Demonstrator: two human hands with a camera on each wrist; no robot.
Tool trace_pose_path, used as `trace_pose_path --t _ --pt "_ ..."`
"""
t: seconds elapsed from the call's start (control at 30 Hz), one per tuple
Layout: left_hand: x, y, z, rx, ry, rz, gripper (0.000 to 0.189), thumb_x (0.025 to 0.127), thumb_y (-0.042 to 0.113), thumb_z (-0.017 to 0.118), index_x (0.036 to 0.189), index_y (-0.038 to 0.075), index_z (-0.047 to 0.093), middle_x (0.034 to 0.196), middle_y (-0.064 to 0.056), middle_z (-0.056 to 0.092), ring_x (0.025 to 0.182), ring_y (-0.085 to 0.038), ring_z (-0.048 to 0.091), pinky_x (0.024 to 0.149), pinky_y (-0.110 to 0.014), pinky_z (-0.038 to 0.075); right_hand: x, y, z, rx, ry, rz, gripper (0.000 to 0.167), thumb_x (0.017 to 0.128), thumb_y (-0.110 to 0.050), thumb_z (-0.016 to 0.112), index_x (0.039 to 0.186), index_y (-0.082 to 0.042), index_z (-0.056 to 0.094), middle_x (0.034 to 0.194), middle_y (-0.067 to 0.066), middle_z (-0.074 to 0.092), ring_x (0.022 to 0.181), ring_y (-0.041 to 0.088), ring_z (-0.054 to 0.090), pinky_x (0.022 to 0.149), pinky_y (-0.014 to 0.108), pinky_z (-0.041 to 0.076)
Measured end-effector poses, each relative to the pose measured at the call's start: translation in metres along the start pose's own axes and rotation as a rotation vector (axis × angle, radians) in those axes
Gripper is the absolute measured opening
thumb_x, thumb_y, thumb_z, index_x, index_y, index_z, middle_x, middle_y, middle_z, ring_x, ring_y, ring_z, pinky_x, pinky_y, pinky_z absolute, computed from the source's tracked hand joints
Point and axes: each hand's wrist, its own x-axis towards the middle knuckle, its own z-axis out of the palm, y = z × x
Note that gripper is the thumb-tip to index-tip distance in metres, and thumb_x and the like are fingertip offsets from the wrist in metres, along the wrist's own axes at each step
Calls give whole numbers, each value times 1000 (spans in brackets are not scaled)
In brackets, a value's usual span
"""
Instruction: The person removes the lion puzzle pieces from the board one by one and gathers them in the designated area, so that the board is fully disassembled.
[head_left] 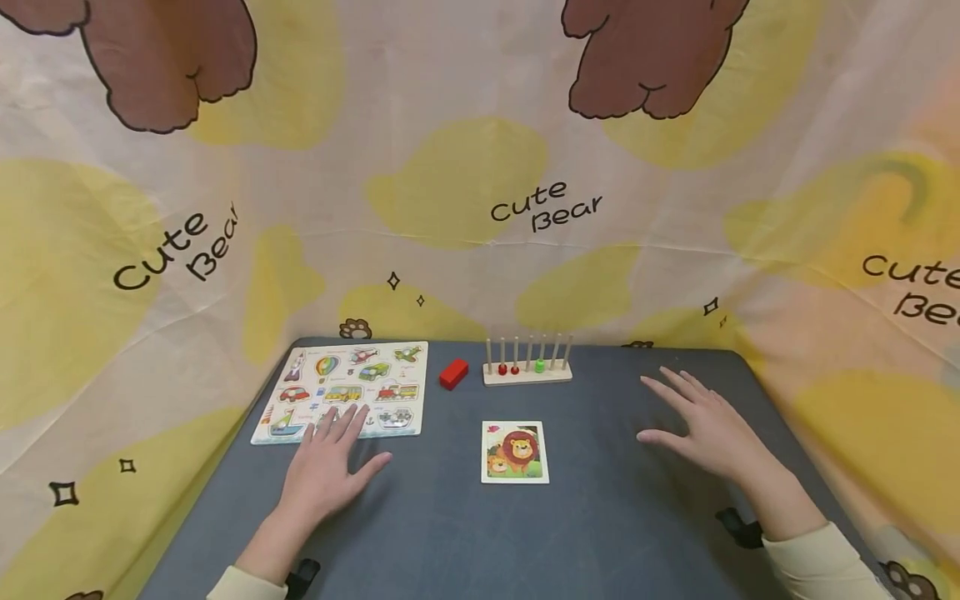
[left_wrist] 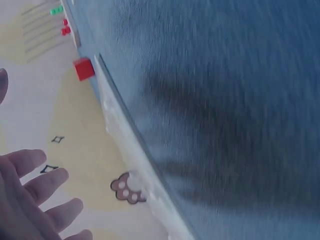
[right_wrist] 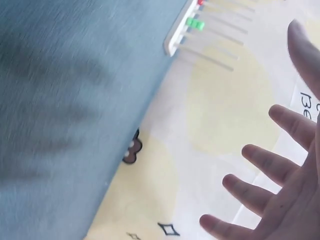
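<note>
Head view alone shows the card (head_left: pixel 515 452), while the puzzle (head_left: pixel 408 367) lies at its ten o'clock, the rack (head_left: pixel 517 380) pegging red beads (head_left: pixel 502 369) and green beads (head_left: pixel 539 366) at twelve, left hand (head_left: pixel 327 467) and right hand (head_left: pixel 702 427) released, fingers spread.

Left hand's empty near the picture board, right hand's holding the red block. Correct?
No, the right hand is empty: the head view shows the red block lying on the table. The left hand is indeed empty, near the picture board.
</note>
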Motion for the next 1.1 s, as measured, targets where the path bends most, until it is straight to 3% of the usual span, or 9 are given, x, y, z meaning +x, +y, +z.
trace_pose_path --t 0.2,0.4,0.73,1.1 --pt "2 13 13 -26 -14 6 92 89 73 55 157 14 38 158 -14 43 149 -44 31 119 -63 22 10 -10 11 28 22 -12 78 87 -59 71 151 -22 48 157 18 40 140 48 41 101 70 40" --pt "5 25 19 -57 -59 -4 91 89 74 54 156 13 41 157 -14 45 148 -44 33 118 -62 26 18 -17 25 75 1 -3 73 88 -58 70 148 -21 52 153 15 46 137 44 47 98 68 43" --pt "8 45 30 -179 -70 4 89 87 69 62 154 12 43 156 -11 46 147 -42 36 118 -59 29 29 -35 41 110 -12 -34 62 88 -36 78 144 -20 57 149 13 52 133 40 53 95 64 48" --pt "17 69 37 -237 -197 -6 84 87 61 68 152 12 47 156 -8 48 148 -40 34 116 -61 31 39 -58 60 173 -25 -28 58 86 -31 80 139 -17 61 142 11 59 129 36 57 103 58 48"
